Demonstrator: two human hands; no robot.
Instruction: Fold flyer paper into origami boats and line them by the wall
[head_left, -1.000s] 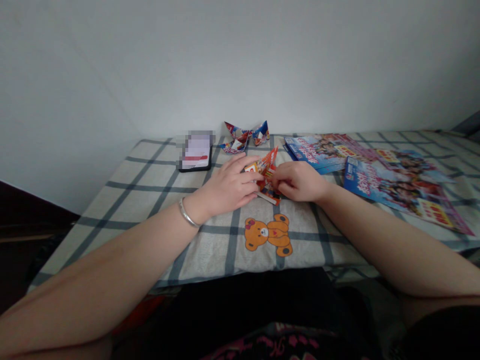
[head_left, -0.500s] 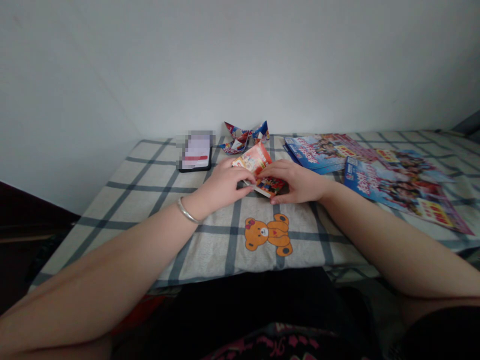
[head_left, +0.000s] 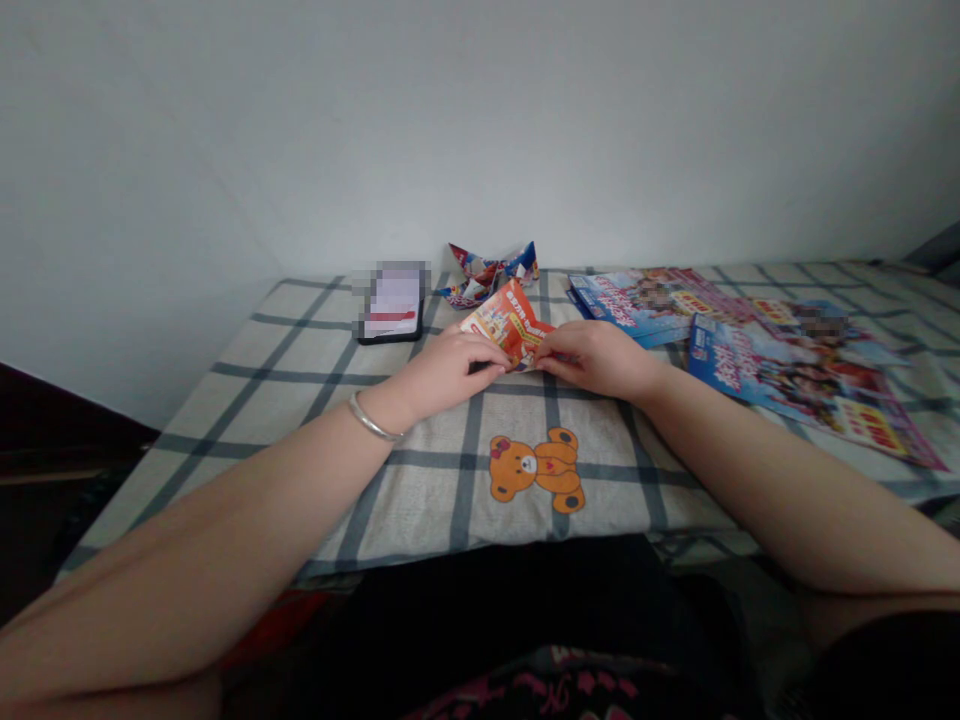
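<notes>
A folded piece of orange-red printed paper (head_left: 508,321) stands tilted on the checked cloth (head_left: 300,360), between my two hands. My left hand (head_left: 450,368), with a silver bracelet (head_left: 367,420) on its wrist, pinches the paper's near left edge. My right hand (head_left: 596,358) pinches its near right corner, fingers pressed together. Both hands rest on the cloth just beyond an orange bear print (head_left: 538,468).
A black phone (head_left: 390,303) lies at the back left. Behind the hands sit folded paper shapes (head_left: 487,274) near the white wall. Glossy blue and red leaflets (head_left: 757,340) spread across the right side. The cloth's front edge drops off toward my lap.
The paper lay flatter under my right fingers half a second ago; now it is tipped up and folded smaller, and both hands have drawn in to pinch its near edge.
</notes>
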